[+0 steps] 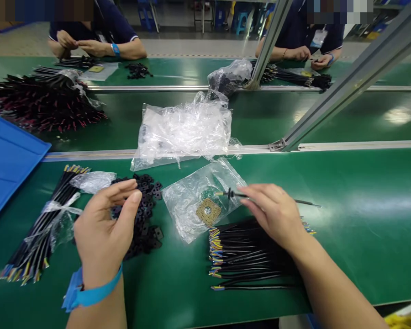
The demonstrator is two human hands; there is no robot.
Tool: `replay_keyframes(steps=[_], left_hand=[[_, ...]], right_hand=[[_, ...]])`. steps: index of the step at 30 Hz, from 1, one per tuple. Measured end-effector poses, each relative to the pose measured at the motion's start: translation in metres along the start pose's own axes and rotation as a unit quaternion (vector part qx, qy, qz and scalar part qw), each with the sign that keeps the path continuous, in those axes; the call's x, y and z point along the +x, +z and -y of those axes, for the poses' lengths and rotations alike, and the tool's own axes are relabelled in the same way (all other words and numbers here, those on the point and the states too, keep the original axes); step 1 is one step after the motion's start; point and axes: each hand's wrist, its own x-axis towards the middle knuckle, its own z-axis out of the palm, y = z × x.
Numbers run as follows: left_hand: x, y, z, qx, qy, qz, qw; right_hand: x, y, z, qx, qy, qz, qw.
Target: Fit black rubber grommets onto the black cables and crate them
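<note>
My right hand [272, 212] pinches a black cable [306, 202] between thumb and fingers. A small black part [230, 194] sits around the cable near its left end, where light-coloured wire ends stick out. Below this hand lies a row of black cables [253, 256] with blue, yellow and brown wire ends, partly covered by my hand and forearm. My left hand [104, 224] is raised with curved fingers, the thumb apart from them and nothing visible between. It hovers over a pile of small black parts [145, 205], hiding some of them.
A tan square sponge [208, 212] with a central hole lies on a clear plastic bag [178, 196]. A tied cable bundle [51, 224] and blue bin [10, 160] are at left. Crumpled bags [188, 125] lie by the metal rail [256, 150]. Two people work across the bench.
</note>
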Motion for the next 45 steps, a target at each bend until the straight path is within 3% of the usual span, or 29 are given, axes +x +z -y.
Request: replay_keyframes(steps=[3,7,10,13,17,20,23,28,33,40,45], left_hand=[[0.010,-0.006,0.014,0.152,0.064,0.033,0.986],[0.012,0.006,0.030,0.265,0.110,0.125,0.950],[0.011,0.021,0.037,0.322,0.123,0.135,0.929],[0.012,0.032,0.040,0.354,0.120,0.132,0.918],[0.013,0.035,0.041,0.373,0.099,0.159,0.909],[0.013,0.033,0.040,0.359,0.105,0.166,0.912],[0.012,0.032,0.039,0.345,0.118,0.162,0.917],[0.012,0.033,0.042,0.352,0.124,0.170,0.912],[0.012,0.032,0.046,0.360,0.117,0.173,0.909],[0.008,0.030,0.037,0.392,0.141,0.170,0.893],[0.007,0.026,0.036,0.380,0.149,0.205,0.890]], right_hand=[[-0.004,0.000,-0.013,-0.017,0.019,0.018,1.000],[-0.013,-0.006,-0.013,0.070,0.012,0.168,0.983],[-0.015,-0.007,-0.009,0.109,0.014,0.285,0.952],[-0.011,-0.007,-0.006,0.137,0.031,0.328,0.934],[-0.006,-0.007,-0.001,0.175,0.066,0.318,0.929],[-0.007,-0.002,0.002,0.202,0.095,0.264,0.938],[-0.011,0.012,0.002,0.168,0.077,0.208,0.961],[-0.018,0.030,0.000,0.071,0.040,0.238,0.968],[-0.018,0.027,0.002,0.002,0.030,0.244,0.969],[-0.017,0.024,0.003,-0.062,0.002,0.240,0.969],[-0.015,0.015,0.008,-0.014,0.008,0.161,0.987]])
